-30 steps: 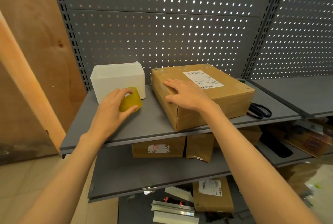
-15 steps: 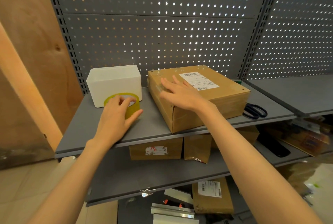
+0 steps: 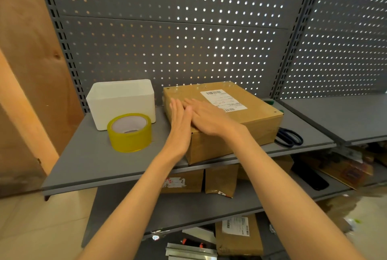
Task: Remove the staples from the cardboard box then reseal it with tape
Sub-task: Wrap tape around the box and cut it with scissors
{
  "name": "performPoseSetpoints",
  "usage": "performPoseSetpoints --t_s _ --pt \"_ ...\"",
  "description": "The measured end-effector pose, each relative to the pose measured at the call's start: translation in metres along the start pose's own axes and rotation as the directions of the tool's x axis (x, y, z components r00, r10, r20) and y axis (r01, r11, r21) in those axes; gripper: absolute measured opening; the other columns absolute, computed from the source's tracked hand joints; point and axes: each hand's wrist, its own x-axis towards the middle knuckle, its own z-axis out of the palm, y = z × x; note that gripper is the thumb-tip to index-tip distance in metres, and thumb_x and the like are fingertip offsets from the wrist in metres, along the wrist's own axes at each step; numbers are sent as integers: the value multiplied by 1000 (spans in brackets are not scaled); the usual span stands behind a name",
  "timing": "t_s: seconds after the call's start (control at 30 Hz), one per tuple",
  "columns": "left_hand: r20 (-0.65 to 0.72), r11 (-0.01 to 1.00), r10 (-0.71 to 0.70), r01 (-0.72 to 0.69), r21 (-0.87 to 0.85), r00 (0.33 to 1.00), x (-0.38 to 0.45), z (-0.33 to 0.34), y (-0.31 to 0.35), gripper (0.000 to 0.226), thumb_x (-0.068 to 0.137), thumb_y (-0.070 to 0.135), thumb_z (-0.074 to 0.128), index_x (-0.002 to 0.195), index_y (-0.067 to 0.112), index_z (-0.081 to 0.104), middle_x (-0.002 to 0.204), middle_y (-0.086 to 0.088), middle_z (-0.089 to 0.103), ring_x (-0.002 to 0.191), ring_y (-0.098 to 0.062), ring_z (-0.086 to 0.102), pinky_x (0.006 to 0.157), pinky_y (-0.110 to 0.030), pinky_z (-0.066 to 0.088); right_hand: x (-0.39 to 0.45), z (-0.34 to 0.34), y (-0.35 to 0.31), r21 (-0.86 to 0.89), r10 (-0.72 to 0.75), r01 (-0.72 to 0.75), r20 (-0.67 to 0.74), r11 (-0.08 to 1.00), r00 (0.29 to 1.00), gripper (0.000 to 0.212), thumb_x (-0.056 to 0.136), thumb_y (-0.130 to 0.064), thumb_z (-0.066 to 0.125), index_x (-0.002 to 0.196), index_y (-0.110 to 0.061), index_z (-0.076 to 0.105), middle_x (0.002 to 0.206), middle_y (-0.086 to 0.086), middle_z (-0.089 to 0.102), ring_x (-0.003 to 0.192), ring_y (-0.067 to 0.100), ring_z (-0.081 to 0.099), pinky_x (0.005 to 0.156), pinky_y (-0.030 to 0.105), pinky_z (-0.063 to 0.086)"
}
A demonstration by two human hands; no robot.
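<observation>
Both hands flat, pressing box top; tape looks applied, roll left of them; sealing probably near done.

The left hand covers the near-left corner of the cardboard box, while the right hand, slightly blurred, hides part of its top. The print on the shipping label is too small to read, and the box conceals all but the handles of the scissors. Both forearms run out of the bottom edge.
</observation>
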Motion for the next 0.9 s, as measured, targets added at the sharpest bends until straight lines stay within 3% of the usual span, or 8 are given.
performPoseSetpoints --t_s 0.23,0.37,0.43,0.53,0.63,0.73,0.8,0.9 --pt "-109 987 -66 48 -156 992 0 12 -7 57 99 44 11 148 21 -8 156 10 -12 142 -2 -7 117 -26 -4 7 3 3 -42 50 -49 24 998 998 52 102 -37 9 150 -18 12 159 -3 7 145 12 6 118 32 5" --pt "-101 984 -129 115 -137 986 7 10 -15 99 69 83 11 150 25 8 158 5 8 144 -5 8 119 -38 10 6 4 2 -52 84 -82 23 995 996 56 101 -43 8 151 -18 7 159 -2 2 146 11 2 117 32 2" --pt "-89 981 -162 151 -121 983 9 8 -17 109 59 88 11 150 27 11 158 5 11 144 -6 10 119 -39 11 4 4 1 -41 119 -119 1 992 993 60 99 -47 9 151 -16 8 159 1 1 146 13 2 116 33 4" --pt "-19 977 -179 175 -120 984 13 -2 -7 91 75 80 7 149 28 14 157 8 12 143 -5 8 119 -39 8 -3 2 -1 30 159 -156 -111 987 981 63 99 -47 16 148 -8 20 158 7 13 144 20 14 114 34 14" --pt "7 978 -194 194 -78 981 20 -8 2 79 85 71 2 149 26 15 156 7 12 143 -8 6 119 -40 5 -5 1 -2 16 77 -75 -165 997 983 51 101 -36 20 140 -7 36 151 10 31 138 22 26 110 33 18" --pt "-46 981 -191 189 -46 980 19 -1 -7 99 70 85 4 150 28 4 158 5 0 145 -9 -2 119 -44 3 -3 1 -1 15 88 -88 -39 996 995 56 101 -43 14 148 -14 24 157 2 19 144 17 16 113 36 15" --pt "-76 978 -189 180 -110 979 17 3 -19 116 54 96 9 150 30 7 158 7 4 144 -7 2 119 -43 6 0 2 -1 -8 102 -103 -17 995 995 59 100 -46 12 150 -16 16 158 0 10 145 15 8 116 36 9" --pt "-102 973 -180 162 -162 978 20 2 -29 123 46 101 13 149 32 12 157 9 12 144 -6 8 118 -43 9 4 5 1 -26 103 -103 -11 994 995 60 100 -47 10 150 -16 12 159 0 6 146 15 5 118 35 5"
